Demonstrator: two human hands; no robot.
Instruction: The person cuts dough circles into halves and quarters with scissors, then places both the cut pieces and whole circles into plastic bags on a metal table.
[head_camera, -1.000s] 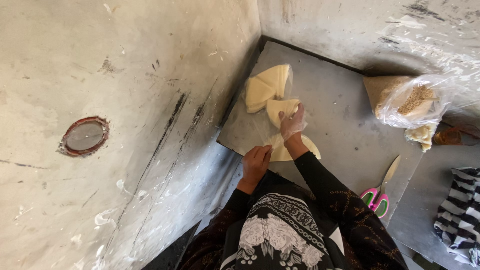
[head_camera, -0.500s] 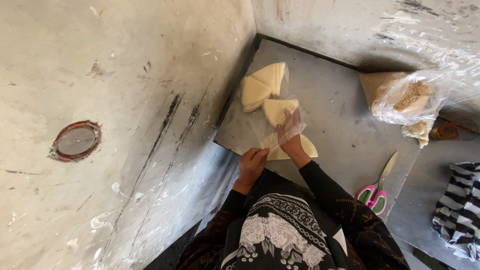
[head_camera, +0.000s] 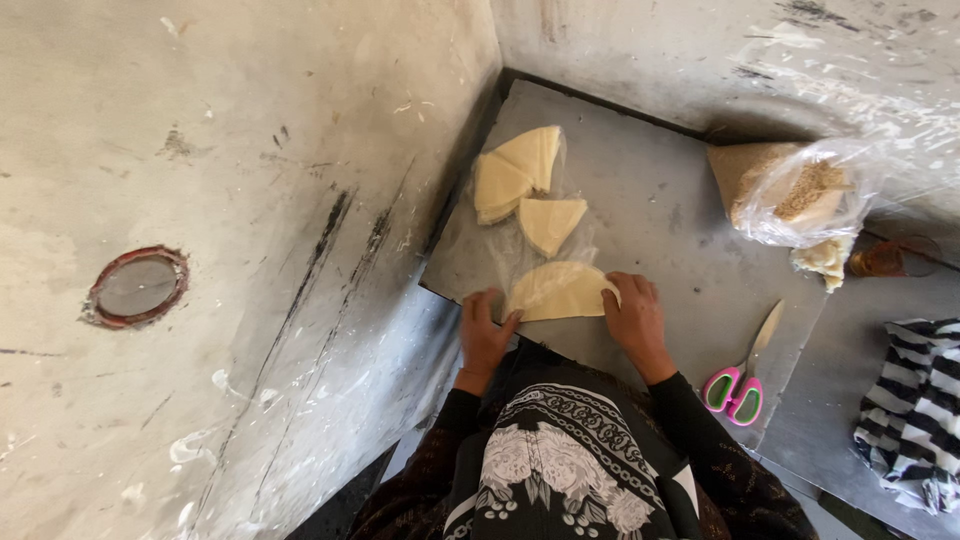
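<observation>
Right hand lowered beside dough sheet

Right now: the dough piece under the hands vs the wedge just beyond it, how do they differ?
The near dough piece is a wide half-round; the far wedge is a narrower triangle. The near dough piece looks larger than the far wedge. The left hand and right hand touch the near dough piece at its ends; the far wedge lies untouched. Both are pale yellow, flat, and lie on clear plastic sheet.
</observation>
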